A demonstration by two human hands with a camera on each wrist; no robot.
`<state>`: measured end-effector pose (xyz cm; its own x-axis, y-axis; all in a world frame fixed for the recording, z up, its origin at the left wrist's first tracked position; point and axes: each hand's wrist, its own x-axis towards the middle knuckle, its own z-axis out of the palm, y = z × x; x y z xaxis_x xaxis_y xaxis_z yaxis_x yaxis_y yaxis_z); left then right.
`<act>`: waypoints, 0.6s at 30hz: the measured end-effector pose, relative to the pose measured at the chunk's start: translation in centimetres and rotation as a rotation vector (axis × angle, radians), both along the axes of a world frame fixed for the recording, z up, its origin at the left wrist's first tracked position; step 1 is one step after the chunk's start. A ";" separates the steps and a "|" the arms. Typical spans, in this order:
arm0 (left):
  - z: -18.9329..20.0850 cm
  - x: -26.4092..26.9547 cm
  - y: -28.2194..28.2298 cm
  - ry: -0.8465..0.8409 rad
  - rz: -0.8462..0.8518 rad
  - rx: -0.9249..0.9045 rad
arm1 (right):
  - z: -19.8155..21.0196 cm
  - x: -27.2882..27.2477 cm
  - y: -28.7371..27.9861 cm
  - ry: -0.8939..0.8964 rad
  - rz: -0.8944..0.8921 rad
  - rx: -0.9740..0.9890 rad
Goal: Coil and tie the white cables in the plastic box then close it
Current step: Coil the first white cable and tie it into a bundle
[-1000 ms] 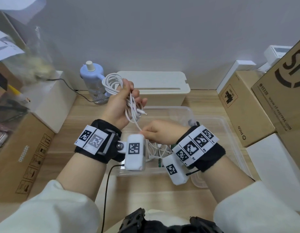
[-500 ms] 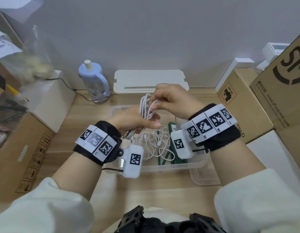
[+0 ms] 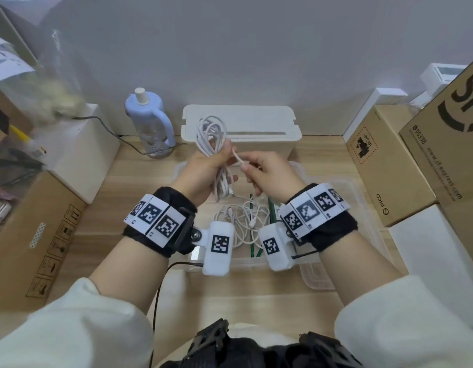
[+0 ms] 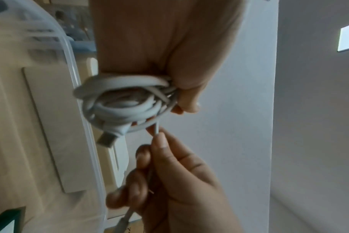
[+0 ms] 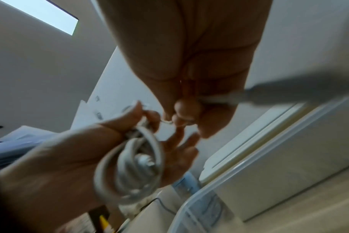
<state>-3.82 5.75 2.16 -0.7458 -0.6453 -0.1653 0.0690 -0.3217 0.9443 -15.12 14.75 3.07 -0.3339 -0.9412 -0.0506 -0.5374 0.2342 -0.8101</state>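
My left hand point(image 3: 208, 166) grips a coiled white cable point(image 3: 211, 136) upright above the clear plastic box point(image 3: 362, 208); the coil's loops point(image 4: 121, 104) bunch under my thumb and a plug point(image 4: 106, 139) sticks out below. My right hand point(image 3: 259, 171) pinches the cable's loose end point(image 3: 239, 159) just right of the coil, and in the left wrist view its fingers point(image 4: 161, 151) hold the strand taut. In the right wrist view the same coil point(image 5: 130, 167) shows, blurred. More loose white cables point(image 3: 243, 219) lie tangled inside the box, partly hidden by my wrists.
A white cable-management box point(image 3: 240, 128) stands behind the plastic box. A lilac bottle point(image 3: 150, 128) sits at the back left. Cardboard boxes point(image 3: 384, 166) flank the wooden table point(image 3: 139, 181) on both sides. The clear lid point(image 3: 317, 274) lies under the box's right front.
The coil rose from low over the box to upright in front of the white box. My right hand moved from on top of the coil to its right side, pulling the free end.
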 end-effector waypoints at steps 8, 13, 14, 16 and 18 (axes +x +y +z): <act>-0.6 0.5 -1.1 0.161 0.201 0.204 | -0.4 1.2 -0.9 -0.043 0.147 -0.037; -0.4 1.6 -2.4 0.187 0.290 0.214 | -1.0 0.8 -1.1 -0.222 0.139 0.014; -0.3 1.6 -2.3 0.196 0.272 0.212 | -1.1 0.8 -1.3 -0.236 0.126 0.000; -0.2 1.5 -2.1 0.213 0.220 0.221 | -1.4 0.9 -2.2 -0.271 0.107 -0.011; -0.4 1.3 -2.0 0.214 0.180 0.242 | -1.6 0.8 -2.9 -0.301 0.111 0.011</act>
